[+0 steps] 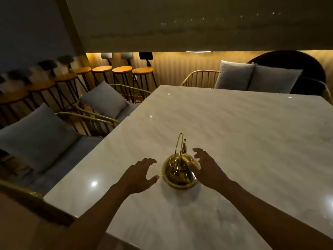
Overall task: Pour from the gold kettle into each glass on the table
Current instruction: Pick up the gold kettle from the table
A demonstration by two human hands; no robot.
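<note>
Both hands, the left hand (pixel 142 175) and right hand (pixel 207 168), hover spread and empty flanking the shiny round gold metal kettle (pixel 178 175) on the pale marble surface (pixel 234 141); judging so, grasping comes first; no glasses show.

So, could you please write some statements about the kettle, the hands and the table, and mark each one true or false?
1. The gold kettle stands upright on the table. True.
2. The left hand holds the kettle by its handle. False: it is open beside the kettle, with a gap between them.
3. The right hand is open, to the right of the kettle. True.
4. Several glasses stand on the table near the kettle. False: no glass is visible on the table.
5. Stools stand in a row beyond the table. True.
</note>
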